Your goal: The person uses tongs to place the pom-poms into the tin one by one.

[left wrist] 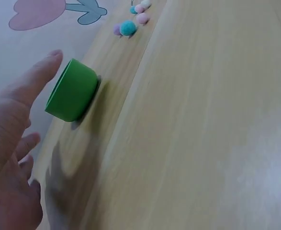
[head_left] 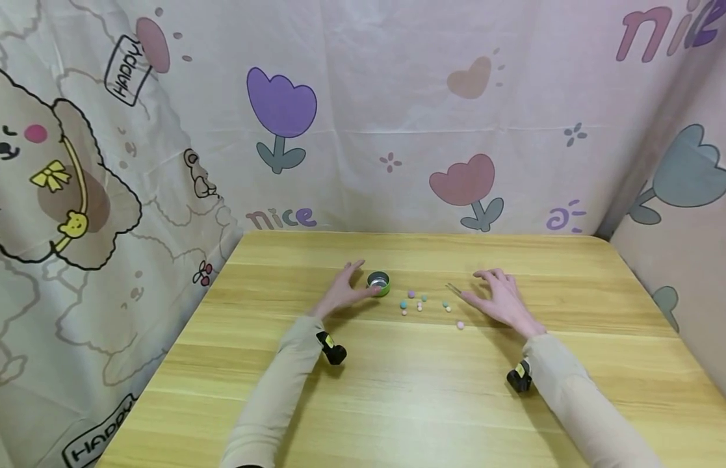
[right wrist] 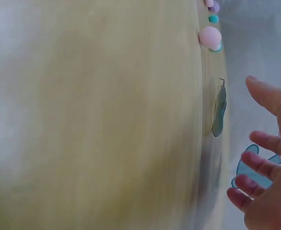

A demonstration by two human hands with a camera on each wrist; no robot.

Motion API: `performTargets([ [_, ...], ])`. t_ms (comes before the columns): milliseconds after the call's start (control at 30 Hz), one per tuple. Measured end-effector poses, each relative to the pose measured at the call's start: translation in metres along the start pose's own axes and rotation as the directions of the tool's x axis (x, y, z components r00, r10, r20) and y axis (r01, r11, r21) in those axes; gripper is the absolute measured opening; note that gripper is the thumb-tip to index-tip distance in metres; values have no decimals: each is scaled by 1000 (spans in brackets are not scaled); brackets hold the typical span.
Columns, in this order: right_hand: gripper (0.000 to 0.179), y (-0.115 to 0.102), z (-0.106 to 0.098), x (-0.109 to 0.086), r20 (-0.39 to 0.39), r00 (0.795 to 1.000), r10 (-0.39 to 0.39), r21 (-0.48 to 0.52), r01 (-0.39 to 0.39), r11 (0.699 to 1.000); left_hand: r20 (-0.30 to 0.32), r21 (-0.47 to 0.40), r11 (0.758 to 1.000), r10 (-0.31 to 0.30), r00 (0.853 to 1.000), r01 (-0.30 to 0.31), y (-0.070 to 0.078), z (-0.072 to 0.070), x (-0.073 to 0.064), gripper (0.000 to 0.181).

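A small round green tin [head_left: 385, 291], silvery inside, stands upright on the wooden table. My left hand [head_left: 342, 292] is spread beside it, with the thumb overlapping the tin's near rim in the head view. The left wrist view shows the thumb [left wrist: 37, 76] close to the green wall [left wrist: 78, 91], fingers loosely bent and holding nothing. Metal tweezers [right wrist: 219, 112] lie on the table, their thin tips [head_left: 452, 287] pointing toward the tin in the head view. Over them hovers my right hand [head_left: 502, 302], thumb and fingers apart with nothing between them.
Several small pom-poms lie scattered between the hands, among them a blue one [head_left: 403, 304], a purple one [head_left: 411, 294] and a pink one [head_left: 460, 325] nearest the front. A printed cloth [head_left: 363, 188] hangs behind the table's [head_left: 398, 403] back edge and along both sides.
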State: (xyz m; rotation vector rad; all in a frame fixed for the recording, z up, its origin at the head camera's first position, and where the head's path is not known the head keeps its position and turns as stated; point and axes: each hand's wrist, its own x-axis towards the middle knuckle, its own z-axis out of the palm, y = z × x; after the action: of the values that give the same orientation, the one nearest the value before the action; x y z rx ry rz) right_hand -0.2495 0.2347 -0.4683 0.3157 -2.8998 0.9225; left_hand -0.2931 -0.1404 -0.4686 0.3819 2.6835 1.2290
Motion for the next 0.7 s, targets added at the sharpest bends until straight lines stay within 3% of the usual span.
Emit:
performTargets([
  [300,48,3,12,15,6,999,-36,49,36,998,-14,-195,977,84,996,-85,-2,16,11,85],
  [700,29,-1,17,19,26,999,20,49,-21,999,-79,-172,979,102,992,-114,4,25,16,70],
])
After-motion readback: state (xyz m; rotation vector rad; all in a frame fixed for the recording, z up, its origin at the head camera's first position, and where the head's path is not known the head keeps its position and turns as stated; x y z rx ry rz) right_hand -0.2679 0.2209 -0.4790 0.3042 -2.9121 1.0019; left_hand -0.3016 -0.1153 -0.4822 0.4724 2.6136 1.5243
